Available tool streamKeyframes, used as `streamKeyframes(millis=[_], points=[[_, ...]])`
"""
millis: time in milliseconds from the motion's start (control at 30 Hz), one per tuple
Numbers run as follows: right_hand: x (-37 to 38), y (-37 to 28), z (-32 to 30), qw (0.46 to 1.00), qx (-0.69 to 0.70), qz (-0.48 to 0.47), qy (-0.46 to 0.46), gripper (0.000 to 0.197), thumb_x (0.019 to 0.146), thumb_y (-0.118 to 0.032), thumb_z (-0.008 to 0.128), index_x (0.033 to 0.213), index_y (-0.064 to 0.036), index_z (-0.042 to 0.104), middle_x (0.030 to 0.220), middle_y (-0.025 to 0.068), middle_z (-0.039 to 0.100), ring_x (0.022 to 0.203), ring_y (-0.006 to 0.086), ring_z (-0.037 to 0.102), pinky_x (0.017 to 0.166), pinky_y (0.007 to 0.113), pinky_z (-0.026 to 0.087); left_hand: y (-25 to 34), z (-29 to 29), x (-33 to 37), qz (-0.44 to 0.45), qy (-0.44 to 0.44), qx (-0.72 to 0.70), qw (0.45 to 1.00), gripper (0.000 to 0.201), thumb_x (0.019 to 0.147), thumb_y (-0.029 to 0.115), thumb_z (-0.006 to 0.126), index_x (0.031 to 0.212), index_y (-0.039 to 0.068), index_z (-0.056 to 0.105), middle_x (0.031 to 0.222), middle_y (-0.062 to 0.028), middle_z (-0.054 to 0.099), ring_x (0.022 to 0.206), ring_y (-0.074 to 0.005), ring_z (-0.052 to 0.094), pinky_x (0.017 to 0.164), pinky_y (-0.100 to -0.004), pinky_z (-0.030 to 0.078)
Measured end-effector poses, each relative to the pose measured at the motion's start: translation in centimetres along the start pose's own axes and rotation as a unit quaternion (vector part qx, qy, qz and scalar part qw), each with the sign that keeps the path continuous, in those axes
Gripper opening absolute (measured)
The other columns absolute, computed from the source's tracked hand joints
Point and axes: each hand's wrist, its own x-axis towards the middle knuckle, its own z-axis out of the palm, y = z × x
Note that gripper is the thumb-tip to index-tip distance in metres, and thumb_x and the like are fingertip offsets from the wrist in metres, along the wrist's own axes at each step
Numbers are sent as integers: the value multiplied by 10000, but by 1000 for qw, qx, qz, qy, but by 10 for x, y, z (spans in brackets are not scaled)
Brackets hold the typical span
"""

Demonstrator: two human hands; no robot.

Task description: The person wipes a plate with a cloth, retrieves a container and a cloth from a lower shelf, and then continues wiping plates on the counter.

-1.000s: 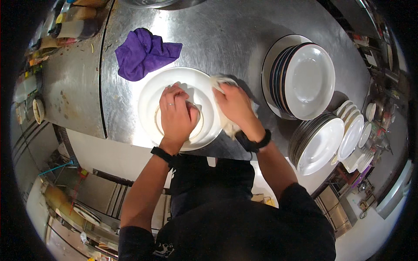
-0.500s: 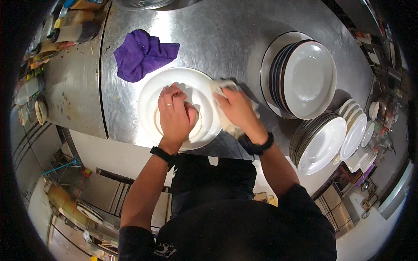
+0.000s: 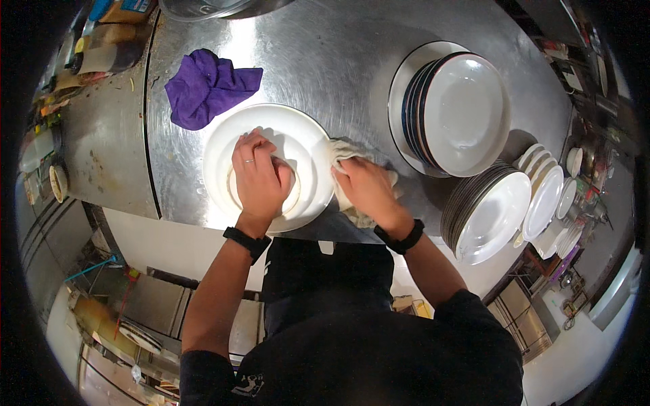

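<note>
A large white plate [image 3: 311, 145] lies on the steel table, its raised foot ring facing up, so it seems to be upside down. My left hand [image 3: 261, 172] rests over that ring, with bent fingers and thumb gripping it; a ring shows on one finger. Against the plate's right rim, my right hand [image 3: 369, 189] is closed on a crumpled beige cloth [image 3: 344, 150], which partly spreads out beneath the hand. Beyond the plate, at the upper left, lies a bunched purple cloth [image 3: 211, 88] that neither hand touches.
At right stands a leaning stack of dark-rimmed white bowls [image 3: 467, 115] on a larger plate [image 3: 398, 88]. Nearer me are a stack of white plates [image 3: 497, 216] and several smaller dishes [image 3: 545, 203]. Bottles [image 3: 108, 57] line the far left; a clear container [image 3: 203, 7] sits at the top.
My right hand with the beige cloth has shifted slightly toward me along the plate's rim. My left hand keeps its place on the plate. The whole view has drifted, so things appear farther left.
</note>
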Motion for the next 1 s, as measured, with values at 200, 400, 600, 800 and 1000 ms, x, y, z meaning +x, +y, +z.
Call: streamKeyframes(millis=[200,400,600,800,1000], points=[[57,-15,-1,999,-1,-32,-2,269,968,-262,572,946,4,601,894,231,663,861,441,638,754,512,503,0,4,1,0,3,-20,1000,267,735,13,563,1001,1,531,1151,-187,519,1163,-434,512,1046,-559,405],[60,-12,-8,998,18,-57,-24,255,964,-240,568,1009,-4,651,992,235,675,937,433,643,797,497,508,-3,1,-3,-5,1,-34,999,311,725,18,571,1031,8,521,1148,-190,521,1162,-458,501,1034,-557,412],[108,-37,-7,996,25,-59,-65,278,963,-260,566,1032,-7,661,982,245,669,949,443,635,776,501,495,-4,4,-2,-3,11,-22,1000,322,726,48,598,1035,4,524,1173,-200,523,1141,-436,519,1047,-556,414],[78,-31,-10,996,-3,-63,-59,281,966,-265,545,1013,-15,665,932,239,667,892,461,630,751,508,507,-6,-4,-6,-9,-14,-54,998,323,734,48,599,1043,8,514,1159,-213,521,1159,-447,492,1069,-581,387],[134,-65,0,990,-59,-112,-60,196,932,-207,594,925,-17,641,898,230,668,854,454,637,731,513,507,-3,2,1,-2,4,-74,997,358,728,70,624,1060,19,503,1169,-192,513,1172,-441,485,1077,-580,389]])
